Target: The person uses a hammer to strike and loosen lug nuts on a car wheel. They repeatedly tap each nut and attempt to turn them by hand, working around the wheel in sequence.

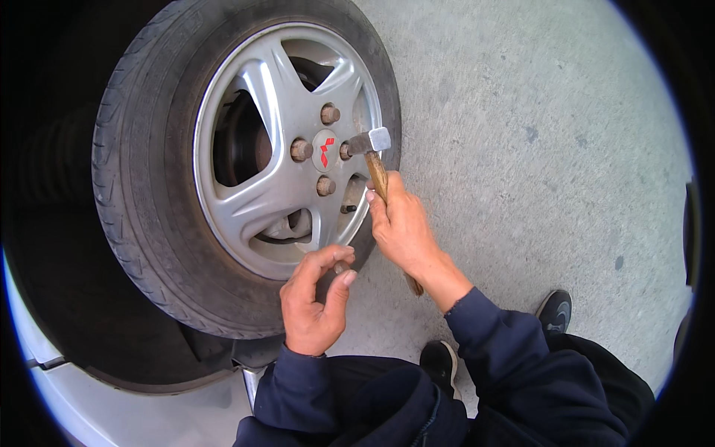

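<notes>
A hammer (377, 173) with a square metal head and a worn wooden handle is in my right hand (406, 227), fingers closed round the handle. Its head overlaps the rightmost lug nut (345, 151) in the picture; whether they touch I cannot tell. My left hand (313, 298) is by the lower rim of the wheel, thumb and fingers pinching a small grey-brown piece (340, 267) whose kind I cannot make out. The silver alloy wheel (261, 197) has several rusty lug nuts around a centre cap (325, 151) with a red emblem.
A worn black tyre (141, 179) surrounds the wheel, with a dark wheel arch behind it. Silver bodywork (141, 402) curves along the lower left. Grey concrete ground (521, 134) spreads to the right. My dark shoes (555, 311) stand below, and a valve stem (348, 209) sticks out near the rim.
</notes>
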A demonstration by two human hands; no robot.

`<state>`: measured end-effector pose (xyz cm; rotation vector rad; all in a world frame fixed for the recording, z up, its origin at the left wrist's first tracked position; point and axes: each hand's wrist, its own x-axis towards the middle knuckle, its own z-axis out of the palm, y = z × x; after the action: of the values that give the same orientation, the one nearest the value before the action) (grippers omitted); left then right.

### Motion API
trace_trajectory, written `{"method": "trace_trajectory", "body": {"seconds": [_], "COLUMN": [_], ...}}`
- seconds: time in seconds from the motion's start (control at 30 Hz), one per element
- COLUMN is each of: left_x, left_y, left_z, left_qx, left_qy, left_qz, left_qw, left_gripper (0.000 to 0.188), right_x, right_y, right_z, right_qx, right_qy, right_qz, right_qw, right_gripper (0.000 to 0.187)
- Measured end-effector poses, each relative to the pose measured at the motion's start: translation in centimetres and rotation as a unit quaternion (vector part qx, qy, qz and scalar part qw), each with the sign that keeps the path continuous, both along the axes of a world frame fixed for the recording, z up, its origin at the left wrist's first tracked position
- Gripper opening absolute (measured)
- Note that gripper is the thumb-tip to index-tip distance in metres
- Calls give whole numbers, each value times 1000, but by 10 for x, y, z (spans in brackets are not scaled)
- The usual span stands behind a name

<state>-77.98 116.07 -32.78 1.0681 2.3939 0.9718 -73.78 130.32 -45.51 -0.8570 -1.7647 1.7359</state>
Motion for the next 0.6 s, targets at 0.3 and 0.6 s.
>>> {"method": "trace_trajectory", "body": {"seconds": [0.3,0.6], "left_x": [1,1], "left_y": [-3,-2], "left_z": [0,1], "left_qx": [-3,-3], "left_qy": [-13,-16], "left_qz": [-11,-11], "left_qw": [1000,1000], "left_gripper": [25,24], "right_x": [4,6], "right_y": [6,8], "right_z": [6,13], "right_qx": [-77,-149], "right_qy": [26,38], "right_qz": [-40,-36], "right_qw": [996,987], "right_gripper": [20,21]}}
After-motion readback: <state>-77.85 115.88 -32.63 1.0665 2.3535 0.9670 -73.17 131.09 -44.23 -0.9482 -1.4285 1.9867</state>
